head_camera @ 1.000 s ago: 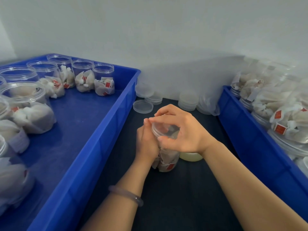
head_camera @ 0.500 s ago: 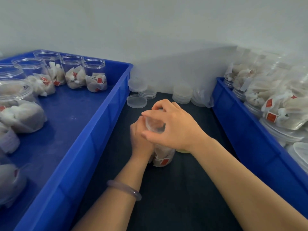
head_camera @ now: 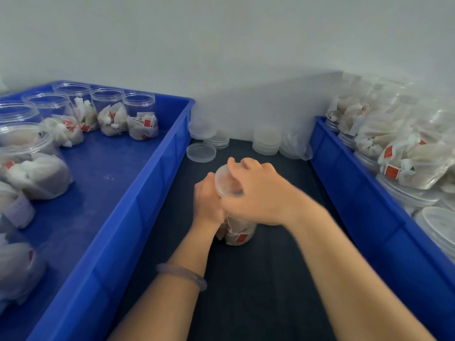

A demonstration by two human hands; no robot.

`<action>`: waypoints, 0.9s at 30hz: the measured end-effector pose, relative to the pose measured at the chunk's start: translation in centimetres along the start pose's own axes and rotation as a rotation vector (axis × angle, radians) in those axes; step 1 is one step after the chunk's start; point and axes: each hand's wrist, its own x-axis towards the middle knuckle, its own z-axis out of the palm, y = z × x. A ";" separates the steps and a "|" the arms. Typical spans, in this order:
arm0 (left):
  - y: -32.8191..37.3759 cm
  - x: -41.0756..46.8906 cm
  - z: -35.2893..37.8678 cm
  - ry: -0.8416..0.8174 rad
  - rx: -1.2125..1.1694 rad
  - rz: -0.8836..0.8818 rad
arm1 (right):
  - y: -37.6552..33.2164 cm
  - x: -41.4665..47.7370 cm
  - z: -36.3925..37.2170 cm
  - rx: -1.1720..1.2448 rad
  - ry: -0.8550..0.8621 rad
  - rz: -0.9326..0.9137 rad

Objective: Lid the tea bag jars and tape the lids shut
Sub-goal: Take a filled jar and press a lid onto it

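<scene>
Jar point(head_camera: 237, 233) of tea bags stands on the worktop point(head_camera: 258, 291). Left grip point(head_camera: 208, 200) clasps its side; right grip point(head_camera: 261, 193) curls round its lid point(head_camera: 225, 183).

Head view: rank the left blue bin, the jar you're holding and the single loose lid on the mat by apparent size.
1. left blue bin, largest.
2. held jar, partly covered.
3. loose lid, smallest; it lies farther off, which shrinks it somewhat.

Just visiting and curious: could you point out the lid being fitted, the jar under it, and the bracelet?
lid point(head_camera: 225, 180), head view, frosted top face.
jar point(head_camera: 232, 236), head view, lower wall near the base.
bracelet point(head_camera: 182, 273), head view, band across the wrist.
</scene>
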 end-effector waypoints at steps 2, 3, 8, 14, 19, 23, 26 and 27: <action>-0.1 0.3 -0.1 -0.002 -0.050 0.002 | 1.3 -0.6 -1.9 0.076 -0.117 -0.015; 0.3 0.0 0.1 0.015 -0.035 -0.014 | 1.6 -0.8 -2.1 0.099 -0.074 0.019; -0.3 -0.6 0.7 0.024 0.048 0.068 | -1.1 -1.3 0.5 -0.115 0.278 0.283; 0.5 -0.6 0.3 -0.006 -0.040 0.086 | 1.7 -2.9 -0.7 0.115 0.012 0.003; 0.7 -0.7 0.0 -0.064 0.020 0.068 | 3.1 -2.5 -1.1 0.106 0.152 0.003; 0.7 -0.8 0.1 -0.038 0.033 0.055 | 3.0 -0.6 0.8 0.492 0.175 -0.102; 0.3 -0.9 0.7 0.107 0.162 0.100 | 2.4 -0.2 2.8 0.463 0.392 -0.049; 0.4 -1.0 0.7 0.087 0.144 0.105 | 2.3 -0.3 3.0 0.429 0.421 -0.050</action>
